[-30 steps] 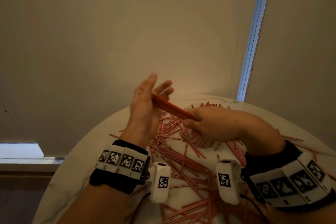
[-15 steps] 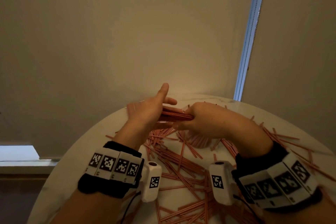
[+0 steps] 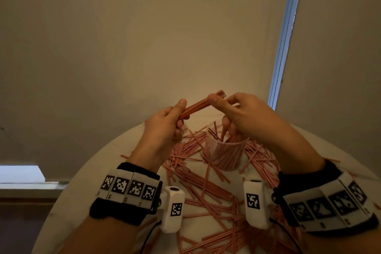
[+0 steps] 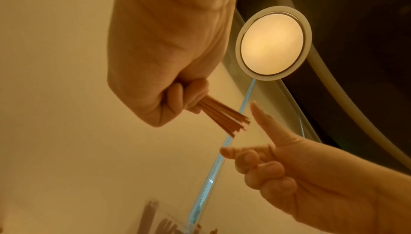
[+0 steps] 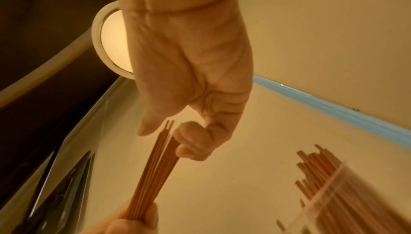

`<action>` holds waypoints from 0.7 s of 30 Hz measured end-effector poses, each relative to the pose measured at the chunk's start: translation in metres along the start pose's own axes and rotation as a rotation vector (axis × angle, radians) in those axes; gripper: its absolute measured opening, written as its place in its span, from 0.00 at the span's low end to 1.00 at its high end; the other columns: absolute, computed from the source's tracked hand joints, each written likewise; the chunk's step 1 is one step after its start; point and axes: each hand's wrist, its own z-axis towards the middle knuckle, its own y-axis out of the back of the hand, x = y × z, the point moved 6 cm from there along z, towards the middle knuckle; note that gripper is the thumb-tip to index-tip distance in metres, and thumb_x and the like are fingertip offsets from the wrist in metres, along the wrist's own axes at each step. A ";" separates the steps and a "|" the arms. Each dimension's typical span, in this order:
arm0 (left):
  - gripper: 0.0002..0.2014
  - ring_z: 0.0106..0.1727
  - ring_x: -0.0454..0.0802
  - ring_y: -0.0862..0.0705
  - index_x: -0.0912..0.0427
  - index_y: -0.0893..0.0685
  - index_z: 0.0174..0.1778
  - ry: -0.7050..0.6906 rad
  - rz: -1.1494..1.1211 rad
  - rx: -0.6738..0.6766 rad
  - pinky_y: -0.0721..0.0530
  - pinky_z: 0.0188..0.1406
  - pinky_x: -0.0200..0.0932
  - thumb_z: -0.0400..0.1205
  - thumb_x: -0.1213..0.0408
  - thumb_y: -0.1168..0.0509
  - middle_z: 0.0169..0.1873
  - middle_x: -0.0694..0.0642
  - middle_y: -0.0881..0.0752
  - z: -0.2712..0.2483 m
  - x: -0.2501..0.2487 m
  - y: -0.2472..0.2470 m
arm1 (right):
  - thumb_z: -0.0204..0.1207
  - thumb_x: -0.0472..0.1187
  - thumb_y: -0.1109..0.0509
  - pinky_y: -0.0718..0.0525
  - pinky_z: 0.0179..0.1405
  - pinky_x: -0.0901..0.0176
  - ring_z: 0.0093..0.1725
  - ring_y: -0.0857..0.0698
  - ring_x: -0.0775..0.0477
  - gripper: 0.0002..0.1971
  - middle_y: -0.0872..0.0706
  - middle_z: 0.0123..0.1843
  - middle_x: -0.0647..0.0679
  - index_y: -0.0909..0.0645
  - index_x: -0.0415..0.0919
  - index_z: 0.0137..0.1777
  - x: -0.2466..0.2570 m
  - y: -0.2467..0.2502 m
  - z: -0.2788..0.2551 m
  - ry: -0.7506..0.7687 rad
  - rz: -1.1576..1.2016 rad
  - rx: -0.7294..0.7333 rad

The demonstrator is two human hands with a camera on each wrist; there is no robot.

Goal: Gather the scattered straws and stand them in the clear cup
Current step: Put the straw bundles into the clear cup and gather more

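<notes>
**Bundle lifted clear of the bench, cup now in plain sight**

A small bundle of straws (image 3: 195, 106) is held in mid-air between both hands, above the far side of the round bench (image 3: 86, 173). A second ago the same bundle sat lower and nearly level, just over the loose straws; it has since been raised and tipped, its right end higher than its left. The left hand (image 3: 165, 128) grips the lower end with curled fingers and thumb, while the right hand (image 3: 237, 113) pinches the upper end between thumb and fingers. From the left wrist view the straw tips fan out slightly, so the bundle may not be fully squared, though motion blur makes that hard to judge.

The clear cup (image 3: 227, 153) stands on the bench just below the right hand, already well stocked with upright straws. Many scattered straws (image 3: 198, 183) lie across the bench around it, near and far.

The lift suggests this batch is being readied for the cup, with plenty of gathering left to do.
</notes>
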 end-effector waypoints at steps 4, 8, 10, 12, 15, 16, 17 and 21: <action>0.20 0.20 0.41 0.32 0.57 0.10 0.37 0.106 -0.046 0.089 0.33 0.18 0.34 0.81 0.42 0.27 0.22 0.47 0.25 -0.006 0.016 -0.025 | 0.76 0.65 0.28 0.21 0.24 0.59 0.26 0.20 0.52 0.26 0.14 0.32 0.48 0.14 0.40 0.54 0.005 -0.013 -0.002 -0.012 0.399 0.109; 0.25 0.24 0.43 0.25 0.52 0.09 0.31 0.159 0.019 0.188 0.27 0.26 0.36 0.82 0.36 0.33 0.26 0.50 0.20 -0.017 0.026 -0.046 | 0.83 0.50 0.31 0.27 0.19 0.61 0.20 0.25 0.53 0.16 0.18 0.26 0.47 0.10 0.39 0.42 0.009 0.001 -0.001 0.045 0.310 -0.008; 0.27 0.36 0.45 0.15 0.51 0.06 0.40 0.138 0.135 0.192 0.18 0.40 0.43 0.86 0.35 0.40 0.36 0.53 0.10 -0.019 0.029 -0.048 | 0.83 0.51 0.32 0.25 0.22 0.60 0.20 0.24 0.54 0.17 0.16 0.25 0.49 0.10 0.42 0.39 0.007 0.017 -0.001 0.066 0.179 -0.088; 0.25 0.53 0.46 0.12 0.49 0.08 0.53 0.117 0.223 0.130 0.13 0.56 0.49 0.86 0.35 0.42 0.52 0.53 0.07 -0.016 0.033 -0.044 | 0.83 0.52 0.33 0.22 0.27 0.57 0.22 0.21 0.55 0.18 0.14 0.25 0.50 0.10 0.45 0.38 0.002 0.034 -0.001 0.078 0.070 -0.181; 0.35 0.63 0.47 0.16 0.50 0.17 0.67 0.114 0.360 0.071 0.14 0.65 0.52 0.76 0.27 0.39 0.66 0.53 0.14 -0.008 0.036 -0.043 | 0.83 0.51 0.33 0.24 0.29 0.59 0.19 0.22 0.62 0.17 0.13 0.26 0.50 0.10 0.45 0.37 -0.010 0.052 0.002 0.068 -0.014 -0.236; 0.39 0.62 0.45 0.17 0.49 0.20 0.69 0.106 0.421 0.061 0.16 0.67 0.53 0.72 0.23 0.38 0.69 0.52 0.17 -0.005 0.035 -0.045 | 0.83 0.51 0.33 0.26 0.28 0.60 0.18 0.22 0.63 0.17 0.13 0.26 0.50 0.10 0.45 0.37 -0.014 0.054 0.004 0.058 -0.042 -0.237; 0.44 0.63 0.44 0.18 0.48 0.23 0.71 0.088 0.483 0.062 0.18 0.68 0.53 0.68 0.20 0.37 0.72 0.52 0.20 -0.001 0.032 -0.048 | 0.82 0.52 0.33 0.27 0.28 0.61 0.17 0.22 0.63 0.17 0.12 0.26 0.51 0.10 0.45 0.37 -0.019 0.053 0.006 0.046 -0.066 -0.236; 0.66 0.80 0.57 0.28 0.43 0.43 0.88 0.046 0.812 0.206 0.25 0.75 0.59 0.56 0.18 0.26 0.86 0.58 0.36 0.015 0.028 -0.071 | 0.80 0.54 0.31 0.17 0.31 0.54 0.30 0.13 0.58 0.15 0.11 0.30 0.52 0.11 0.46 0.38 -0.034 0.029 0.018 0.002 -0.220 -0.136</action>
